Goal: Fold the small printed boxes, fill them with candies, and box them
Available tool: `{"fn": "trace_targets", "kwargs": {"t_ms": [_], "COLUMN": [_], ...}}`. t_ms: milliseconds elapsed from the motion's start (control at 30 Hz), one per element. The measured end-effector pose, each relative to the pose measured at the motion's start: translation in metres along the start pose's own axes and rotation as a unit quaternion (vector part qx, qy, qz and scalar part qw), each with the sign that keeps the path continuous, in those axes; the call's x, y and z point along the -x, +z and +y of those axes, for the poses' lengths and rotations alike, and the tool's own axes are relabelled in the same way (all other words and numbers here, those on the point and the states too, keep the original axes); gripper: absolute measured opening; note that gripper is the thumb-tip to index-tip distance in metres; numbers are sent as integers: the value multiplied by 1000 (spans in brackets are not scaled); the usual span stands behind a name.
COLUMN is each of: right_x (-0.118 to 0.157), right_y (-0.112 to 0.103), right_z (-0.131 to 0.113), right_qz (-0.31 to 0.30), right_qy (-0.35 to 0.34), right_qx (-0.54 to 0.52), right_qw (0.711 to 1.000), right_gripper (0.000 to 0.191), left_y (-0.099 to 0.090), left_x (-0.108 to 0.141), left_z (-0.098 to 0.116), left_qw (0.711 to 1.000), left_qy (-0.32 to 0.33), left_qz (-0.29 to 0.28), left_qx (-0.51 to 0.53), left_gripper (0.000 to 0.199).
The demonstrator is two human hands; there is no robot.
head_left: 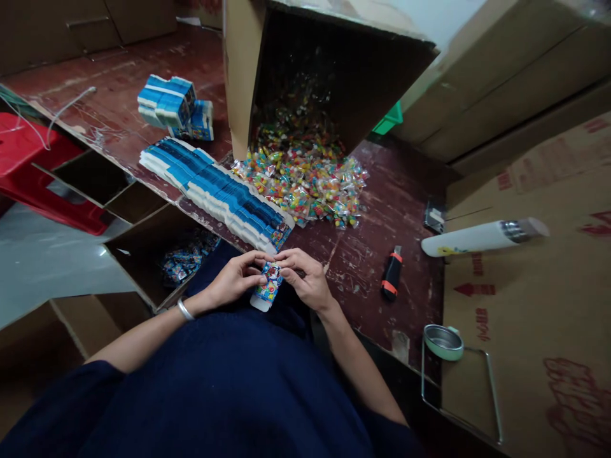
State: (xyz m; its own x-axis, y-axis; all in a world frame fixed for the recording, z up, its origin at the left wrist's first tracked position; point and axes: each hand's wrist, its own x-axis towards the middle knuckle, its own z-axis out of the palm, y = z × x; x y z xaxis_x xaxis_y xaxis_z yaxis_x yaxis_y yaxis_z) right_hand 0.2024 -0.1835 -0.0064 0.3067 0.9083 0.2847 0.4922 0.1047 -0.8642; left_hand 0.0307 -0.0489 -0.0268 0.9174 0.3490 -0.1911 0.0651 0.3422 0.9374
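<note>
Between my two hands is a small printed candy box [267, 287], blue and colourful, with a white flap hanging at its lower end. My left hand [238, 277] grips its left side, fingers bent round the upper edge. On the other side, my right hand [308, 277] pinches the same box near its top. Just beyond my hands lies a long row of flat blue-and-white box blanks [214, 191], fanned along the table edge. Past that row, a heap of clear candy packets [305, 184] spills from a tipped cardboard carton [243, 70].
Bundled box blanks [167, 102] stand at the back left. To the right lie an orange-and-black utility knife [392, 273], a white bottle [470, 245] and a metal cup in a wire holder [443, 343]. A carton of filled packs [188, 257] sits below left, near a red stool [33, 152].
</note>
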Motion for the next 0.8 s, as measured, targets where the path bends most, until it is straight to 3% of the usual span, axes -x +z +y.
{"fn": "trace_targets", "kwargs": {"t_ms": [33,100,167,200,333,467,533,633,800], "right_x": [-5,-19,-41,-53,-99,-119,-117,-104,-68], "right_y": [-6,-19,-33,-39,-53,-55,-58,-66,-72], "right_z": [5,20,40,51,92,112,114,109,72], "right_qz": [15,106,208,222,215,179,164,172,258], "right_qy": [12,51,90,103,177,197,197,189,171], "right_qx": [16,81,169,200,209,137,77,52,-24], "right_qw": [1000,990,959,949,937,954,963,965,951], "right_gripper": [22,23,25,25,35,40,30,22,36], "left_y": [-2,-10,-23,-32,-66,-82,-81,-72,-45], "left_x": [-1,-2,-3,-3,1,6,6,3,-13], "left_z": [-2,-6,-6,-3,24,47,47,37,10], "left_qw": [1000,999,997,994,948,903,913,957,992], "left_qy": [-15,-44,-58,-58,-47,-69,-84,-80,-30], "left_qz": [-6,-15,-32,-48,-158,-242,-227,-152,-50], "left_qx": [11,12,-34,-76,-273,-348,-329,-233,-109], "left_gripper": [41,43,45,46,52,32,25,29,40]}}
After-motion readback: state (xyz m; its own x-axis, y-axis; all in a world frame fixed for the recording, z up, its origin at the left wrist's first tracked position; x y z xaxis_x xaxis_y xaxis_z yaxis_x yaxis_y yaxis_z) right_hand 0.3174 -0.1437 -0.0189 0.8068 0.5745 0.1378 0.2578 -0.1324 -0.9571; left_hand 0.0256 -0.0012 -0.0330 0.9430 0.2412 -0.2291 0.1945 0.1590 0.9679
